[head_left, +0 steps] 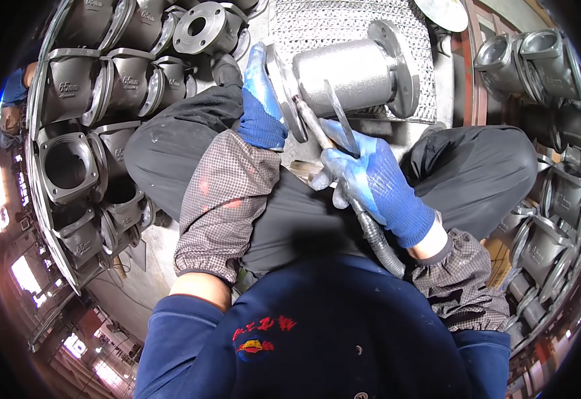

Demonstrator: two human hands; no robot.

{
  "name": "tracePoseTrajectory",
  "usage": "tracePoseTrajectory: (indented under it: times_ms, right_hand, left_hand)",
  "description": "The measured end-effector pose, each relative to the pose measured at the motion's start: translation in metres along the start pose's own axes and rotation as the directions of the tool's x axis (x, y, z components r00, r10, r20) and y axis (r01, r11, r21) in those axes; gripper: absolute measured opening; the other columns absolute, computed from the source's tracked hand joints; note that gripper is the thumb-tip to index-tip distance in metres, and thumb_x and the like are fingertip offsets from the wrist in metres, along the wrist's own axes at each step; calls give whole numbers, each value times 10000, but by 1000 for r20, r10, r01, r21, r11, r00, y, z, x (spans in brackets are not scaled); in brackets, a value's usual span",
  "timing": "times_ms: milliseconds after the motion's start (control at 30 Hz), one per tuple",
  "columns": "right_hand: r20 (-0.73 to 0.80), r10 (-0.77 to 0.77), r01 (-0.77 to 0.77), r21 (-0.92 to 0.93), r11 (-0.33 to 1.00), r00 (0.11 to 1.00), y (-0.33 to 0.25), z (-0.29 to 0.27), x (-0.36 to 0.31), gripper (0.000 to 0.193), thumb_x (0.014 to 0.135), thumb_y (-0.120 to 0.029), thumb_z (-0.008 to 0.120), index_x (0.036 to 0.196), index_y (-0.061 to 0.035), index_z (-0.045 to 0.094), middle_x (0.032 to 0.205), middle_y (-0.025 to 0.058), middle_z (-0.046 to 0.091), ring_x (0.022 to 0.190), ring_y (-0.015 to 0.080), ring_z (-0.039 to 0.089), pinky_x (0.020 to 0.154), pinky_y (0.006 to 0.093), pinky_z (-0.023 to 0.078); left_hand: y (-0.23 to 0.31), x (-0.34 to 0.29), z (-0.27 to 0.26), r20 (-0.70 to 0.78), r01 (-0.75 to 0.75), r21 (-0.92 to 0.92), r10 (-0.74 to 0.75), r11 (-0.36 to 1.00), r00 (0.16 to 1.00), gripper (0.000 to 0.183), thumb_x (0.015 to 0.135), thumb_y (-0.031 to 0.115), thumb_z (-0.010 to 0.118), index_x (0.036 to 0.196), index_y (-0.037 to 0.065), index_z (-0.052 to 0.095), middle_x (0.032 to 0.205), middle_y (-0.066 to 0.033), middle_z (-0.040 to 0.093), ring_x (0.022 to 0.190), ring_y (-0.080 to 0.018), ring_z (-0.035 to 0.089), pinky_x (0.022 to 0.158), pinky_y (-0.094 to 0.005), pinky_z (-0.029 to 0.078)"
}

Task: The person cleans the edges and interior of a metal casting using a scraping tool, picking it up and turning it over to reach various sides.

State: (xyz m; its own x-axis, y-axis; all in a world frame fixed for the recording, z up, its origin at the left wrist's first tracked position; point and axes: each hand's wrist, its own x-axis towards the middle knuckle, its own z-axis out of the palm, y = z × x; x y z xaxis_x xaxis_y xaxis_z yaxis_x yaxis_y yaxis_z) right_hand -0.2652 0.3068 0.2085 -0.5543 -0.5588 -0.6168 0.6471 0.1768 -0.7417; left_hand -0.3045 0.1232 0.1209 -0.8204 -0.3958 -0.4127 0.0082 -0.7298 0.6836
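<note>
A grey cast valve body (340, 74) with round flanges lies in front of me on a textured metal mat. My left hand (262, 106), in a blue glove, lies against its left flange (284, 93) with the visible fingers stretched out along it; the thumb is hidden. In my right hand (380, 176), also gloved in blue, is a slim handheld grinder (314, 123) with a ribbed dark hose (375, 239) running back toward my lap. The fingers wrap round the tool. Its tip is close to the inner side of the left flange; whether they touch I cannot tell.
Stacked grey flanged castings (71, 83) rise on my left, and more castings (547, 249) stand on my right. The textured metal mat (290, 23) extends beyond the valve body. A pale round disc (445, 12) is at the far right. My knees flank the work.
</note>
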Motion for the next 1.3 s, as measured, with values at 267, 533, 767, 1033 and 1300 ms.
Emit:
tracePoseTrajectory:
  times_ms: [267, 533, 767, 1033, 1300]
  right_hand:
    - [57, 70, -68, -32, 997, 996, -22, -4, -5, 397, 877, -120, 487, 1247, 22, 466, 728, 94, 612, 507, 97, 564, 428, 201, 447]
    - [-53, -32, 35, 56, 998, 998, -8, 5, 0, 434, 886, -104, 473, 1279, 68, 407, 713, 99, 610, 495, 109, 553, 421, 216, 432]
    - [14, -31, 29, 122, 992, 999, -7, 6, 8, 447, 886, -81, 460, 1301, 67, 382, 701, 101, 608, 483, 102, 544, 419, 206, 434]
    - [34, -69, 69, 17, 997, 997, -1, -1, 14, 455, 894, -105, 465, 1310, 52, 372, 753, 98, 616, 517, 94, 560, 412, 197, 435]
    - [-19, -361, 332, -348, 877, 932, -72, -68, -29, 452, 873, -183, 535, 1252, 48, 451, 732, 86, 643, 470, 66, 507, 425, 183, 409]
  left_hand:
    - [6, -6, 5, -9, -16, -1, 16, 1000, 1000, 353, 927, 355, 429, 1064, 55, 557, 951, -86, 619, 831, -208, 609, 741, -339, 525]
    - [-5, 0, 6, -47, -111, 98, 116, 989, 992, 341, 932, 357, 421, 1029, 62, 562, 910, -74, 619, 783, -192, 611, 706, -334, 528]
    - [-2, -5, 5, 5, -65, 28, 64, 998, 998, 357, 943, 335, 412, 1125, 58, 545, 994, -75, 612, 862, -190, 605, 761, -308, 515]
    - [-6, -1, 2, 19, 6, -2, -6, 1000, 1000, 384, 945, 351, 385, 1184, 74, 500, 1044, -81, 586, 908, -203, 596, 784, -343, 520]
    - [7, -33, 2, 200, -108, 345, 39, 932, 979, 453, 977, 366, 299, 1266, 34, 405, 1184, -114, 520, 1088, -212, 526, 912, -337, 455]
